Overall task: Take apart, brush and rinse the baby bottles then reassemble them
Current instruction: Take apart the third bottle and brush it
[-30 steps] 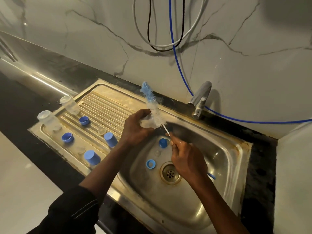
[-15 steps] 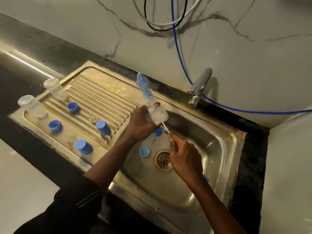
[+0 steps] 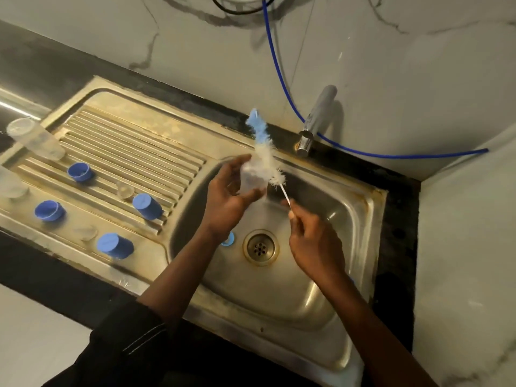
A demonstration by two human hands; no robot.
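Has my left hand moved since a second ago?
Yes. The left hand, holding the bottle, has shifted toward the drain; its wrist now partly covers the blue ring in the sink.

The bottle brush [image 3: 264, 159] is showing a sky-blue tip over white bristles and a white stem. The bottle body [image 3: 250, 178] against it is looking clear and colourless, as is the bottle [image 3: 33, 138] at the far corner. The caps [image 3: 147, 206] and collars [image 3: 80, 171] are glowing solid blue on the drainboard [image 3: 134, 152], which is running in parallel ridges of yellow-tinged steel. A blue ring [image 3: 228, 239] is peeking out in the grey steel basin [image 3: 321, 289]. The wall [image 3: 391, 65] is showing off-white marble with dark grey veins, the hose [image 3: 279, 79] is reading bright blue, the countertop [image 3: 42, 269] black, and the sleeve [image 3: 125, 344] black with thin pale stripes
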